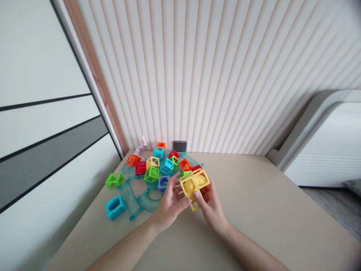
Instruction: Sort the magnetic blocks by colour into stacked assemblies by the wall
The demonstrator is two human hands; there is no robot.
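Both our hands, left hand [169, 203] and right hand [210, 205], grip the yellow blocks [194, 183] above the tabletop [254, 210]; too loose a hold could drop them onto the block pile [158, 165].

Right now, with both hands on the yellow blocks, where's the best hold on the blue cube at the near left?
Pinch the blue cube across its two solid side walls, coming from above. It sits flat on the table apart from the pile, open hole facing the camera.
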